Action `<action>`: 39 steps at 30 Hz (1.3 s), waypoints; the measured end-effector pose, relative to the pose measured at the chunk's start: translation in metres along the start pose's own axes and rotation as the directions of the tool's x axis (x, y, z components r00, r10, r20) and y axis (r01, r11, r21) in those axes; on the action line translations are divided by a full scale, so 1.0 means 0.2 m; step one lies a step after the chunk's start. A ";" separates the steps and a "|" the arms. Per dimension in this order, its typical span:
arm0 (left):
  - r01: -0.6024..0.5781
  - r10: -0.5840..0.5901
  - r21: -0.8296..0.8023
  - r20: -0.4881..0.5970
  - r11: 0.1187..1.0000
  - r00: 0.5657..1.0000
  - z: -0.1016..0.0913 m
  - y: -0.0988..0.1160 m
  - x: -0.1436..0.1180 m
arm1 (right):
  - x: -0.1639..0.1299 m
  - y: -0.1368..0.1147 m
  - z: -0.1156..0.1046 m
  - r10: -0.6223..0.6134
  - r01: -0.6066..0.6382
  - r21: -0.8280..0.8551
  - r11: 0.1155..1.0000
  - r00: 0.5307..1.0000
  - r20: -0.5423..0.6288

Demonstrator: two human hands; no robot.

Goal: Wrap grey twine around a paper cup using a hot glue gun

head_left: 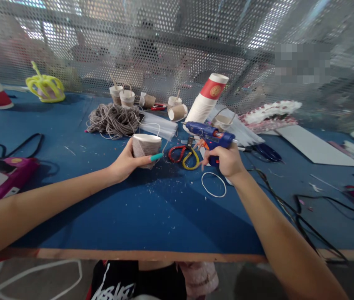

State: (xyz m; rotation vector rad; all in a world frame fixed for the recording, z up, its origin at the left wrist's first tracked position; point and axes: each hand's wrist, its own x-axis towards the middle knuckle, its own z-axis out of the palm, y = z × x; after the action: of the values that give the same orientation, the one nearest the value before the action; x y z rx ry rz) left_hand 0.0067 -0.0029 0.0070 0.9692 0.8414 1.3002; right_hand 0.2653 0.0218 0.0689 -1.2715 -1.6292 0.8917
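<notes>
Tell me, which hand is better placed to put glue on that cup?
Probably the right hand: it already grips the blue glue gun, nozzle pointing toward the cup. The left hand is occupied holding the string-wrapped cup off the table.

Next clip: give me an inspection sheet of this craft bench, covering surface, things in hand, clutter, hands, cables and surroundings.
Surface: blue table top with a wooden front edge, dotted with small scraps.
Things in hand: paper cup wrapped in grey cord; blue glue gun.
Clutter: heap of grey cord, red and yellow scissors, stack of paper cups, finished small cups, glue sticks, white ring, yellow crown.
Hands: left hand grips the cup; right hand grips the glue gun.
Cables: black cable trails right across the table; another black cable lies at left.
Surroundings: perforated metal screen behind the table.
</notes>
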 end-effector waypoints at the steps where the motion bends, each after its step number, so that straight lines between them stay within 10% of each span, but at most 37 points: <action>1: -0.006 0.006 0.025 0.001 1.000 1.000 0.00 0.00 0.00 | -0.01 0.00 0.01 -0.016 0.013 0.080 0.997 0.999 0.036; 6: -0.051 0.054 0.087 -0.026 0.995 0.998 0.00 -0.01 0.01 | -0.07 -0.03 0.05 -0.080 0.025 0.278 0.960 0.979 0.187; 20: -0.111 0.117 0.348 0.004 0.931 0.993 0.00 -0.02 0.00 | -0.17 -0.10 0.21 -0.255 0.262 0.001 0.965 0.936 0.241; 39: -0.143 0.147 0.429 0.025 0.892 0.989 -0.03 -0.04 0.01 | -0.18 -0.11 0.21 -0.213 0.244 -0.093 0.965 0.942 0.259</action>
State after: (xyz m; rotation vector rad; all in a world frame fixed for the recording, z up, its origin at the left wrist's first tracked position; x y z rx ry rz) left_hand 0.0049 0.0004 -0.0020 1.3986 1.1082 1.2684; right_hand 0.2226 -0.0187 0.0653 -1.0549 -2.0115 0.8395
